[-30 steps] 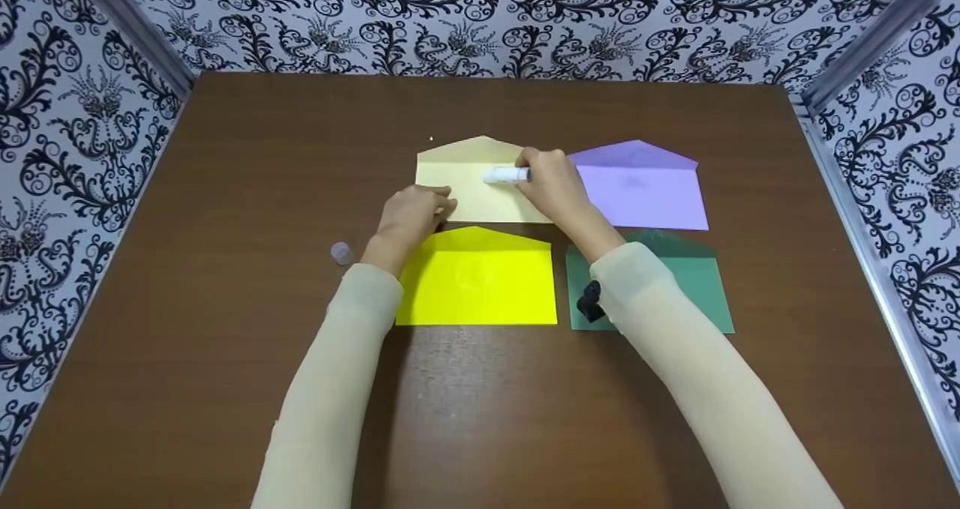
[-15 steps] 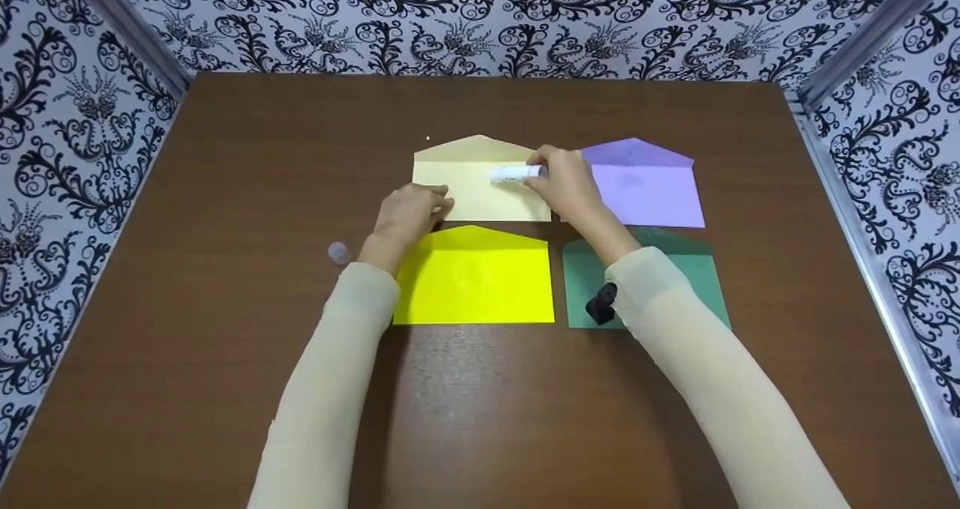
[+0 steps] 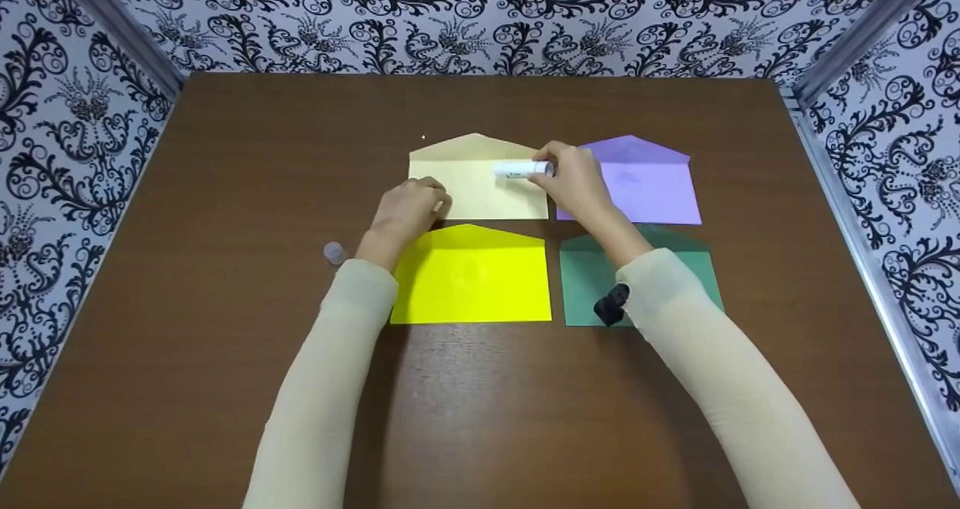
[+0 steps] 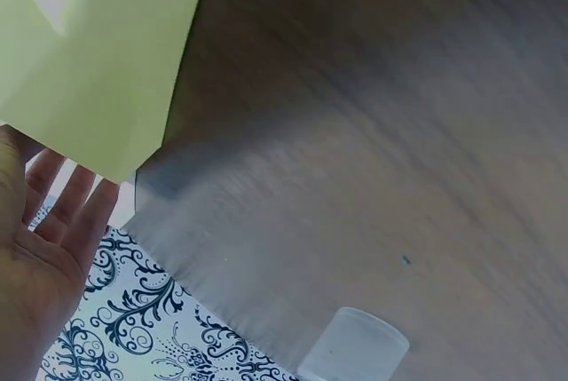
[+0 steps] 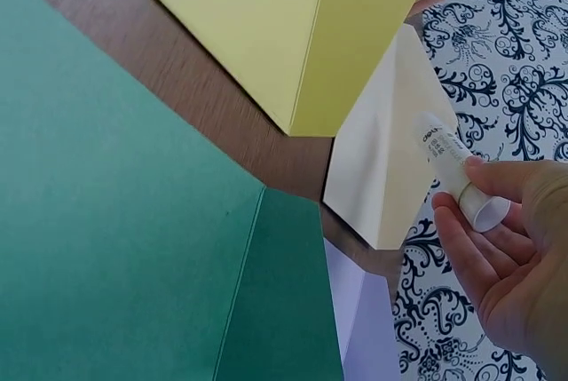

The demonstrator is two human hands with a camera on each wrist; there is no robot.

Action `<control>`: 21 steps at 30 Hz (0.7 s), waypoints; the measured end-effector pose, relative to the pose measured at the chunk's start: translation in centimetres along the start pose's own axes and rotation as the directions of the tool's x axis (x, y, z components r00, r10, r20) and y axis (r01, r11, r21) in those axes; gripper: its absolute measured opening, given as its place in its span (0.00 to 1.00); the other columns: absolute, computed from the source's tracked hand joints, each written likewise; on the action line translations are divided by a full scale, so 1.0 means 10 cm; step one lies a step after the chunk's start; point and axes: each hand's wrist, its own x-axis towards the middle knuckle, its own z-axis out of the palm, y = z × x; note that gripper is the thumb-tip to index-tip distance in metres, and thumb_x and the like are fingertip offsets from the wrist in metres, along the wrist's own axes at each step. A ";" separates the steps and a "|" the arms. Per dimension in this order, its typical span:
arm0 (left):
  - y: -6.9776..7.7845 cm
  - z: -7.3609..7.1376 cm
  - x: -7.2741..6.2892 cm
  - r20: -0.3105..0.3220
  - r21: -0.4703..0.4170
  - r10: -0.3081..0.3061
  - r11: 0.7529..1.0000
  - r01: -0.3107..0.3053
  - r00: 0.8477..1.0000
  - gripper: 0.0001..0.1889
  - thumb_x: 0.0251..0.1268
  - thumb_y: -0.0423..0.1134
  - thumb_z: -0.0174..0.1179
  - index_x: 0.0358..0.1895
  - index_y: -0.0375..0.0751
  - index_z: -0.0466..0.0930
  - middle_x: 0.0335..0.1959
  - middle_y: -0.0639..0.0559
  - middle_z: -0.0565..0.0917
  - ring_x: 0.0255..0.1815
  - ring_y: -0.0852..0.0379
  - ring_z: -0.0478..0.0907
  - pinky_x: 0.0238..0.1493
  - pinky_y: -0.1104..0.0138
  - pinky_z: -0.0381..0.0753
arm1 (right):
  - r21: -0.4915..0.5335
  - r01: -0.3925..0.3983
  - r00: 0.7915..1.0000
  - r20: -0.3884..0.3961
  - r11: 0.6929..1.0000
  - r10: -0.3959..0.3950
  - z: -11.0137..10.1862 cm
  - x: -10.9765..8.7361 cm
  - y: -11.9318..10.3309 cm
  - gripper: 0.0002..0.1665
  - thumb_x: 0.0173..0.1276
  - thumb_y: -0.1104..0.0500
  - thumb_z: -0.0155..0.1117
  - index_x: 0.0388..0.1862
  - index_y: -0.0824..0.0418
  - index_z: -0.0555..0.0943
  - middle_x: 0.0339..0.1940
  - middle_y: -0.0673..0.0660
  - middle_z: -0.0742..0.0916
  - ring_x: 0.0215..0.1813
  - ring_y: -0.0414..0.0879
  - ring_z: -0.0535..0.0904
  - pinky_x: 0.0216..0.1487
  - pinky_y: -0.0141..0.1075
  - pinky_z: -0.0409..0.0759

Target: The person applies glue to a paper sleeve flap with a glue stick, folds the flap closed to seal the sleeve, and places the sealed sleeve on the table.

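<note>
Head: white tube (image 3: pixel 519 169) over cream envelope (image 3: pixel 480 198); left hand (image 3: pixel 409 208) at envelope's left edge. Left wrist: fingers loosely extended, no grip seen. Right wrist: right hand (image 5: pixel 525 276) pinches tube's end; likely light, stiff, smooth, best held by barrel.

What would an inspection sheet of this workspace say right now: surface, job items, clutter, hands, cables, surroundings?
Surface: brown table, wood-grained.
Job items: cream envelope far left, purple envelope far right, yellow envelope near left, green envelope near right, flaps unfolded; white tube; whitish cap left of the left wrist.
Clutter: white speck beyond the cream envelope; black object by the right sleeve.
Hands: left hand rests at the cream envelope's near-left corner; right hand pinches the white tube above the cream envelope, contact unclear.
Cables: nothing seen.
Surroundings: black-and-white patterned panels on three sides.
</note>
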 end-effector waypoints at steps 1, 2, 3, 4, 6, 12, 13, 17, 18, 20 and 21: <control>0.00 0.00 0.01 0.000 0.008 0.000 1.000 0.000 1.000 0.12 0.69 0.27 0.56 0.34 0.47 0.87 0.59 0.48 0.83 0.59 0.46 0.79 0.55 0.58 0.83 | 0.001 0.000 1.000 -0.004 1.000 0.000 -0.01 0.00 0.01 0.17 0.65 0.58 0.72 0.51 0.64 0.84 0.47 0.62 0.89 0.41 0.53 0.79 0.45 0.43 0.84; 0.01 -0.01 0.01 -0.001 0.011 0.000 1.000 0.000 1.000 0.11 0.69 0.28 0.57 0.35 0.47 0.87 0.58 0.48 0.83 0.57 0.46 0.80 0.54 0.58 0.83 | -0.002 0.000 1.000 -0.008 1.000 0.000 -0.02 0.00 0.01 0.17 0.65 0.58 0.72 0.51 0.64 0.84 0.46 0.62 0.89 0.41 0.53 0.79 0.45 0.42 0.83; 0.01 -0.02 0.02 -0.008 0.011 0.001 1.000 -0.001 1.000 0.10 0.69 0.29 0.58 0.36 0.46 0.87 0.57 0.48 0.84 0.56 0.46 0.80 0.54 0.57 0.84 | -0.006 0.000 1.000 -0.012 1.000 0.000 -0.03 0.00 0.02 0.17 0.65 0.58 0.72 0.51 0.64 0.84 0.46 0.62 0.89 0.41 0.52 0.79 0.43 0.41 0.82; 0.02 -0.03 0.03 -0.013 0.012 -0.001 1.000 0.001 1.000 0.08 0.69 0.30 0.60 0.39 0.46 0.88 0.57 0.48 0.84 0.56 0.45 0.80 0.55 0.57 0.84 | -0.009 0.001 1.000 -0.017 1.000 -0.001 -0.03 0.00 0.03 0.17 0.65 0.58 0.72 0.50 0.64 0.84 0.45 0.62 0.89 0.40 0.52 0.79 0.43 0.40 0.82; 0.04 -0.06 0.05 -0.022 0.016 -0.012 1.000 0.013 1.000 0.09 0.68 0.33 0.61 0.46 0.46 0.88 0.57 0.48 0.84 0.56 0.45 0.80 0.57 0.55 0.84 | -0.013 0.002 1.000 -0.023 1.000 -0.003 -0.05 0.00 0.04 0.17 0.65 0.58 0.72 0.50 0.64 0.84 0.45 0.62 0.89 0.40 0.52 0.78 0.41 0.40 0.80; 0.12 -0.19 0.12 -0.037 0.048 -0.054 0.997 0.056 0.998 0.21 0.67 0.39 0.65 0.64 0.48 0.80 0.64 0.48 0.80 0.62 0.45 0.78 0.61 0.54 0.82 | 0.008 0.008 0.999 -0.043 1.000 -0.007 -0.09 -0.02 0.05 0.17 0.64 0.58 0.73 0.49 0.64 0.85 0.46 0.63 0.89 0.40 0.53 0.79 0.42 0.39 0.80; 0.14 -0.21 0.14 -0.038 0.056 -0.058 0.997 0.060 0.998 0.23 0.67 0.40 0.65 0.65 0.48 0.78 0.65 0.48 0.79 0.64 0.45 0.77 0.61 0.54 0.82 | 0.014 0.009 0.999 -0.048 1.000 -0.008 -0.10 -0.02 0.05 0.17 0.64 0.58 0.73 0.49 0.65 0.85 0.47 0.63 0.89 0.40 0.53 0.79 0.42 0.39 0.80; 0.21 -0.24 0.21 -0.034 0.078 -0.069 0.994 0.071 0.997 0.28 0.67 0.42 0.65 0.70 0.48 0.72 0.71 0.48 0.73 0.70 0.46 0.71 0.60 0.54 0.83 | 0.028 0.012 0.998 -0.058 1.000 -0.010 -0.12 -0.03 0.05 0.17 0.64 0.58 0.73 0.49 0.64 0.85 0.47 0.62 0.90 0.40 0.52 0.80 0.40 0.37 0.79; 0.23 -0.24 0.22 -0.032 0.084 -0.069 0.994 0.072 0.997 0.30 0.67 0.43 0.65 0.72 0.49 0.70 0.72 0.49 0.72 0.72 0.46 0.69 0.60 0.54 0.83 | 0.031 0.013 0.998 -0.059 0.999 -0.011 -0.12 -0.03 0.05 0.17 0.64 0.58 0.73 0.49 0.64 0.85 0.47 0.62 0.90 0.40 0.52 0.80 0.40 0.36 0.79; 0.25 -0.22 0.25 -0.026 0.095 -0.068 0.993 0.070 0.997 0.34 0.66 0.45 0.66 0.74 0.48 0.65 0.74 0.48 0.68 0.75 0.46 0.65 0.62 0.55 0.82 | 0.039 0.015 0.998 -0.062 0.999 -0.012 -0.13 -0.03 0.04 0.17 0.64 0.58 0.72 0.49 0.64 0.84 0.47 0.62 0.90 0.39 0.52 0.80 0.39 0.36 0.78; 0.26 -0.21 0.26 -0.021 0.098 -0.068 0.993 0.070 0.997 0.36 0.66 0.46 0.66 0.76 0.48 0.62 0.76 0.48 0.66 0.76 0.46 0.63 0.64 0.56 0.80 | 0.043 0.019 0.998 -0.065 0.999 -0.016 -0.13 -0.03 0.04 0.17 0.64 0.58 0.72 0.49 0.64 0.84 0.48 0.62 0.90 0.40 0.51 0.81 0.39 0.35 0.79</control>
